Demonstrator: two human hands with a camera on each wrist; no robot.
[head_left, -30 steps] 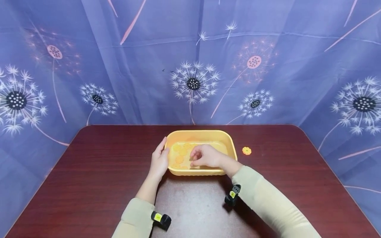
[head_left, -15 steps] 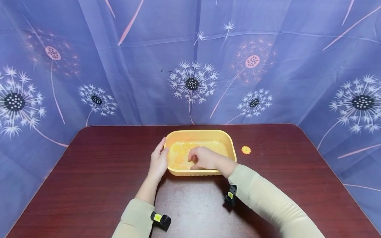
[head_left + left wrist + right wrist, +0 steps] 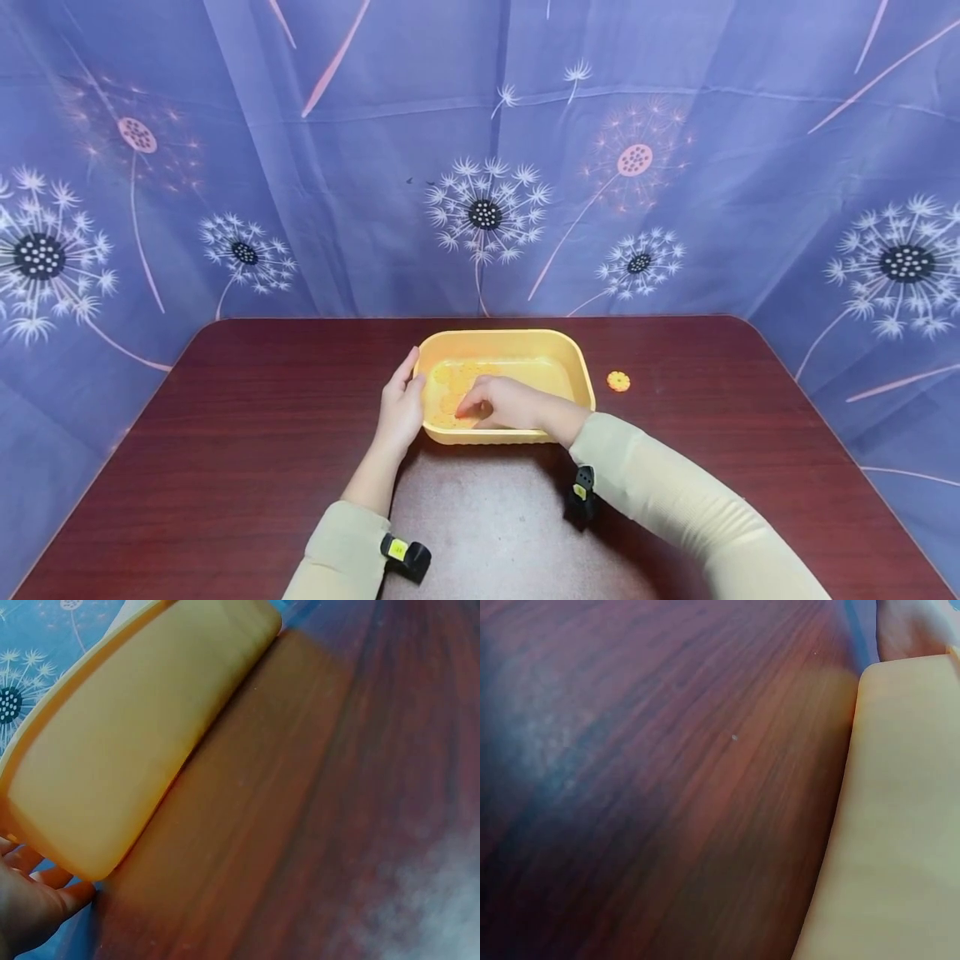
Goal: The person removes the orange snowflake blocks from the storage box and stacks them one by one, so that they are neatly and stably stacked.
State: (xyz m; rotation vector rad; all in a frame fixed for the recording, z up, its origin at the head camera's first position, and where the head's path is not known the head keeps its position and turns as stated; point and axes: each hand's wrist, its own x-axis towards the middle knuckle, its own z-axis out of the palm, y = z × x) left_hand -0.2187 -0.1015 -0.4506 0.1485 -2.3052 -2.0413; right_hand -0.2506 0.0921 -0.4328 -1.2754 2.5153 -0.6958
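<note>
A yellow plastic basin [image 3: 525, 340] stands near the back of the table. My left hand [image 3: 401, 410] rests against its left end, fingers stretched along the outer wall and thumb near the rim. In the left wrist view the fingers [image 3: 56, 877] touch the basin's lower corner. My right hand [image 3: 510, 402] reaches down inside the basin, with a gap showing between thumb and index finger. Its fingertips are among several flat yellow-orange pieces [image 3: 444, 377] on the left side of the floor; whether they touch one is hard to tell. The near rim partly hides the thumb.
An orange flower-shaped piece [image 3: 618, 382] lies on the dark red wooden table [image 3: 285, 433], right of the basin. A blue dandelion-print cloth [image 3: 360, 208] hangs behind and at both sides. Black wrist cameras [image 3: 406, 557] sit at both sleeves.
My right hand has moved left and lower inside the basin, and its thumb and index finger have spread apart. The left hand stays against the basin, which keeps its place.
</note>
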